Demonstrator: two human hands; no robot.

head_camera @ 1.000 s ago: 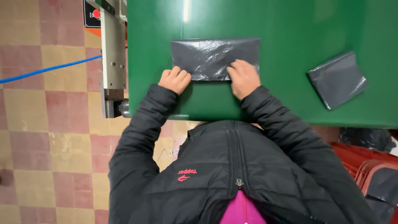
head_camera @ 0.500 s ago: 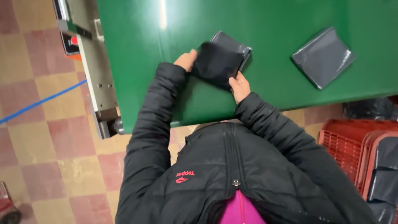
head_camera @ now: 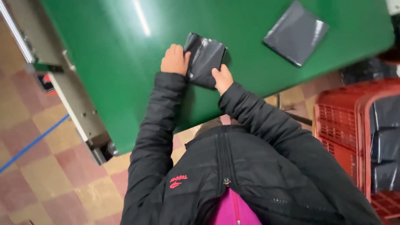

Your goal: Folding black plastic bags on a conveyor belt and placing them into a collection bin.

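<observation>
A folded dark grey plastic bag [head_camera: 205, 58] lies on the green table [head_camera: 125, 75] in a small squarish packet. My left hand [head_camera: 174, 60] presses on its left edge, fingers curled over the fold. At its lower right corner my right hand [head_camera: 222, 78] pinches the bag. Both arms are in black jacket sleeves.
A second folded grey bag [head_camera: 296, 33] lies flat at the table's far right. A red plastic crate [head_camera: 358, 137] holding dark bags stands on the floor to the right. A metal frame [head_camera: 54, 79] runs along the table's left side over the checkered floor.
The wide grey bag has been folded over into a small packet. Both hands have closed in together on it, and the view has tilted.
</observation>
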